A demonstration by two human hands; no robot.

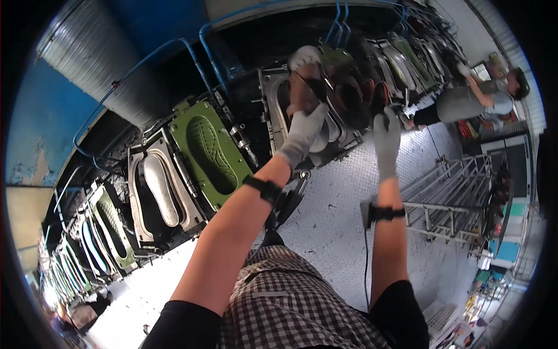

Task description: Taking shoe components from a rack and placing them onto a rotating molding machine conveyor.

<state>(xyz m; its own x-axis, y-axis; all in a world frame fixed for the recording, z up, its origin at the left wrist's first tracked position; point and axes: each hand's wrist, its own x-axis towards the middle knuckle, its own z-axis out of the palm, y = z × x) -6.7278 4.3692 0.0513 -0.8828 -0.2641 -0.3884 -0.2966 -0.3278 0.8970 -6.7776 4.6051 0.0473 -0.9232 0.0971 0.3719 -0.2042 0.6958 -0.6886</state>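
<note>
Left grip (305,131), gray-gloved: holding the near end of a brown piece (302,93), fingers bending narrowly about it; the piece is standing over an open mould (273,104) just ahead of the grip, its pale top pointing away, its exact kind being too blurred to tell. Right grip (386,139), likewise gloved: hanging apart, to the right of the left grip, fingers curling; whether it is holding anything, one cannot tell. Brown loops (351,93), blurred: showing ahead of and between both grips. Green mould (210,154), one: lying open to the left of the left grip, showing its patterned hollow. Silver form (161,189), sole-shaped: resting farther left. Rack (453,200), metal: standing to the right, nearer the body than the right grip. Co-worker (465,102): standing beyond the right grip. Progress, by judgement: handling of the brown piece is seemingly under way, its release remaining undone; the mould beneath is standing unclosed, and whether the loops are finished is not showing.
</note>
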